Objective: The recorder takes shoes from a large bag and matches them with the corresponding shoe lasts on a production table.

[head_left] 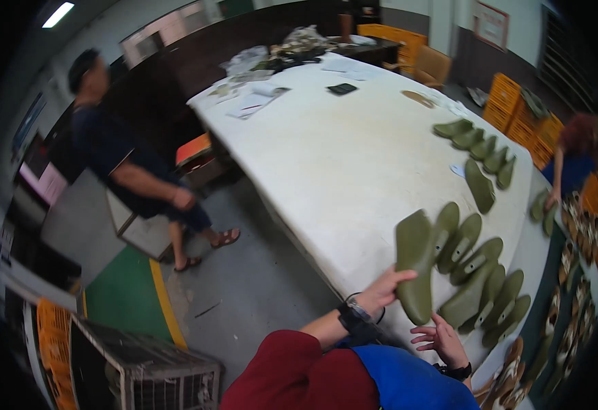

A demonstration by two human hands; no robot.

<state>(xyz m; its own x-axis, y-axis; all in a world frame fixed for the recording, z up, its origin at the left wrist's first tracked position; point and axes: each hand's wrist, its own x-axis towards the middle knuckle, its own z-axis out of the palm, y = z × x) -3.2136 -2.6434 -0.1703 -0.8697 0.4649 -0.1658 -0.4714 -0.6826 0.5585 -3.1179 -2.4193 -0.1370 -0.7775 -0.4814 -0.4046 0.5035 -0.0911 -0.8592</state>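
Note:
My left hand (382, 288) is closed on the side of a large olive-green shoe last (416, 263), held upright over the near corner of the white table (292, 157). Just below its lower end is my right hand (444, 340), fingers apart and nothing gripped; one fingertip comes close to the last, and whether it touches I cannot tell. Right beside the held last, a row of similar green shoe lasts (464, 239) lies on the table, several with a pale slot or hole showing. Farther off sit another single last (479, 186) and a second group of lasts (485, 147).
A person (128, 147) walks left of the table. Another person (576, 154) handles lasts at the right, near racks of shoes (579, 273). Papers (254, 102) and a black wallet-like item (342, 89) lie at the far end. Orange crates (507, 102) stand behind; a crate-like cart (148, 369) is lower left.

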